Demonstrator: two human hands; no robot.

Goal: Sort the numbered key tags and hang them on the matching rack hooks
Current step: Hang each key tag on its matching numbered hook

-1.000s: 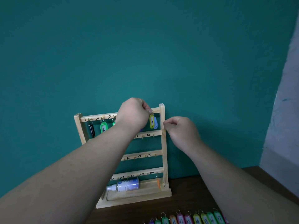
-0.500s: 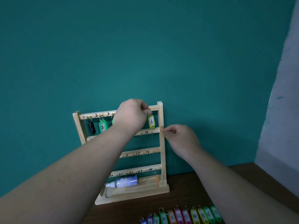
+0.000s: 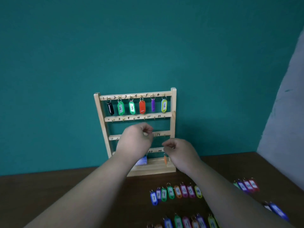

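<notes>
A wooden key rack [image 3: 173, 112] stands against the teal wall with four numbered rails. Its top rail carries several tags: black [image 3: 110, 108], green 2 [image 3: 120, 108], green 3 [image 3: 132, 107], orange-red [image 3: 142, 107], purple [image 3: 153, 105] and yellow-green 6 [image 3: 164, 105]. My left hand [image 3: 136, 139] hovers in front of the third rail, fingers loosely curled, holding nothing. My right hand [image 3: 179, 152] floats by the bottom rail, also loosely curled with nothing in it. A row of numbered tags, starting with blue 7 [image 3: 154, 197], lies on the table.
The dark wooden table [image 3: 65, 186] holds a second row of tags [image 3: 185, 222] near the front edge and more tags [image 3: 246, 185] at the right. A small bottle [image 3: 142, 161] and an orange tag [image 3: 165, 159] sit in the rack's base tray. A grey wall rises at right.
My left hand let go of the yellow-green 6 tag, which now hangs on its hook. Both hands dropped from the top of the rack to its lower rails. The view tilted down.
</notes>
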